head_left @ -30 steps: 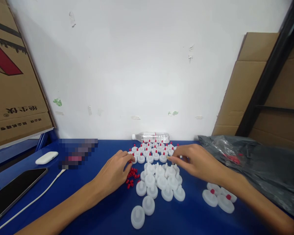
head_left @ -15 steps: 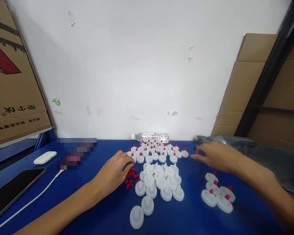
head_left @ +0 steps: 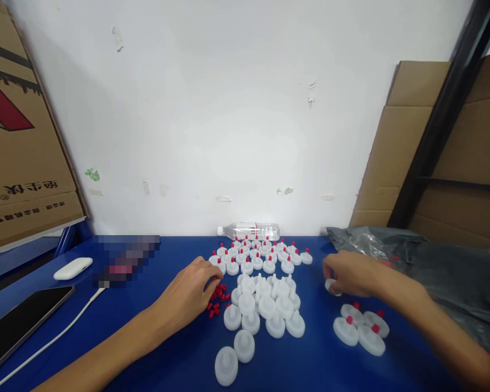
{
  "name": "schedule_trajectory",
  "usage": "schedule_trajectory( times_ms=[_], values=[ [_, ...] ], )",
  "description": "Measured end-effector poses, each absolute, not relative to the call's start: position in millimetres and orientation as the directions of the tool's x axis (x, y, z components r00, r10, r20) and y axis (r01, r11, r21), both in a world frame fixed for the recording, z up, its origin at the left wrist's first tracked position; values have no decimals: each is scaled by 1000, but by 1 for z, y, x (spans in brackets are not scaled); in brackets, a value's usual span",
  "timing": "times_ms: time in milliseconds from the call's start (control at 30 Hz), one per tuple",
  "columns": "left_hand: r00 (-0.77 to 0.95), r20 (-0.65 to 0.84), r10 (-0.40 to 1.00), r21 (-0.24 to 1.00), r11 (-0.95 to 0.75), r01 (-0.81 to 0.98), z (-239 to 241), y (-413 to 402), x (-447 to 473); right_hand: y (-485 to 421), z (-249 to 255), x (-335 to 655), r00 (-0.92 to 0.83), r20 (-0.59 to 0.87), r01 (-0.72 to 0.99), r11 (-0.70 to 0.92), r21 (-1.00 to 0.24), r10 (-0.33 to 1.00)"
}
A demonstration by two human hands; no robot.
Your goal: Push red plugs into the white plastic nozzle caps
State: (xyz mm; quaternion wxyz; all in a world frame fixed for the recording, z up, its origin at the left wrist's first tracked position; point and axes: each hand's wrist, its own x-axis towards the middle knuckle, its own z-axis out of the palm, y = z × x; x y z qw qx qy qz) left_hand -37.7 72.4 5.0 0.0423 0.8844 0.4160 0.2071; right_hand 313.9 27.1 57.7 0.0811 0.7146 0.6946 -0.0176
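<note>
On the blue table [head_left: 167,250] lie several white round caps [head_left: 265,305] without tips, and behind them several white caps with red tips [head_left: 261,256]. My left hand [head_left: 191,294] rests with curled fingers beside a small heap of red tips [head_left: 217,298]; what its fingertips hold is hidden. My right hand [head_left: 349,275] is closed on a white cap [head_left: 331,286], just above a small group of red-tipped caps [head_left: 361,329] at the right.
A clear water bottle [head_left: 249,231] lies against the white wall. A grey plastic bag [head_left: 433,272] fills the right side. At the left are a dark tablet [head_left: 16,321], a white cable [head_left: 57,332], a white case [head_left: 72,268] and cardboard boxes [head_left: 20,152].
My right hand left the middle pile, swung right toward the bag, then drew back and down with a white cap in it. My left hand stayed by the red tips.
</note>
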Motion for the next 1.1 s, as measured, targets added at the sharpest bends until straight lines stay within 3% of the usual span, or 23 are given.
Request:
schedule_trajectory(
  times_ms=[533, 667, 800, 967, 1100],
  values=[
    [552, 343, 760, 201, -633, 747, 14, 66, -35, 38, 61, 307, -33, 205, 998, 21, 61, 978],
    [541, 385, 747, 219, -644, 733, 17, 64, -34, 32, 63, 288, -159, 406, 985, 175, -3, 900],
    [559, 461, 689, 243, -704, 667, 21, 59, -32, 23, 57, 265, -330, 541, 929, 369, 39, 774],
    [641, 566, 518, 177, -836, 520, 28, 38, -25, 9, 46, 237, -544, 553, 804, 580, 130, 631],
    [697, 562, 445, 116, -877, 467, 26, 23, -18, 3, 39, 225, -650, 518, 711, 686, 155, 556]
  ],
)
